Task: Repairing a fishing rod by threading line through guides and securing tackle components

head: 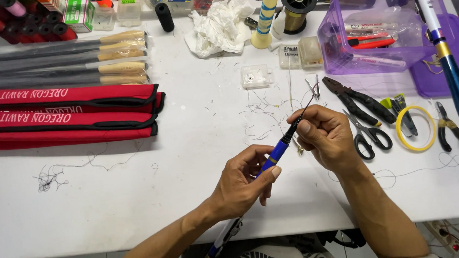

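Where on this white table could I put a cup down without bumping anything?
The widest bare patch is front left, below the red cases and left of the left hand. Only thread scraps lie there. The right side is crowded: pliers, scissors, purple tub.

rod cases (61, 111) left, scissors (368, 132) right, perhaps thread scraps (263, 116) between

Both forearms bare, no sleeves visible; left hand (244, 182) and right hand (324, 136) without gloves, rings, watch. Light garment with dark print at bottom edge.
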